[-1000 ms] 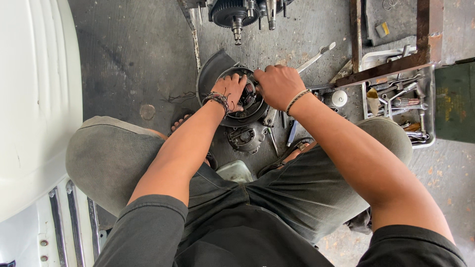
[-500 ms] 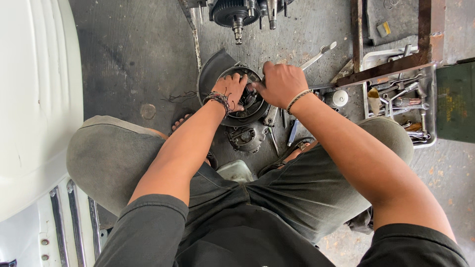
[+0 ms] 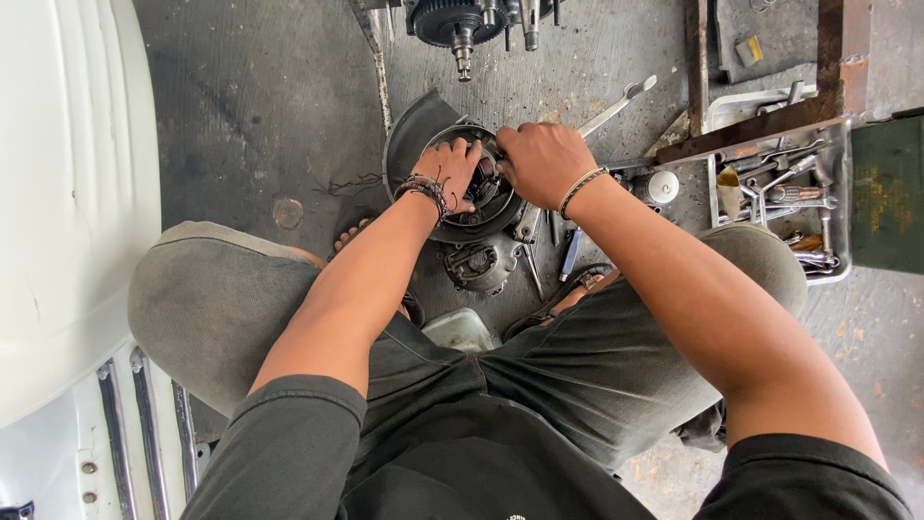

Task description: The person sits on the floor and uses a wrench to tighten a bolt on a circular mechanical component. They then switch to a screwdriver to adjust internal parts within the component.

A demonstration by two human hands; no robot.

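Both hands work on a round dark drum (image 3: 472,217) that lies on the floor (image 3: 260,116) between the person's knees: the left hand (image 3: 450,171) has its fingers pressed into the drum's open face, and the right hand (image 3: 541,159) is closed in a fist at its upper rim, though what it grips is hidden. The drum looks partly open with its inner parts exposed, so the work seems midway. A smaller part (image 3: 479,265) lies just below it, a wrench (image 3: 616,106) beyond it, and a tool tray (image 3: 839,207) sits at the right.
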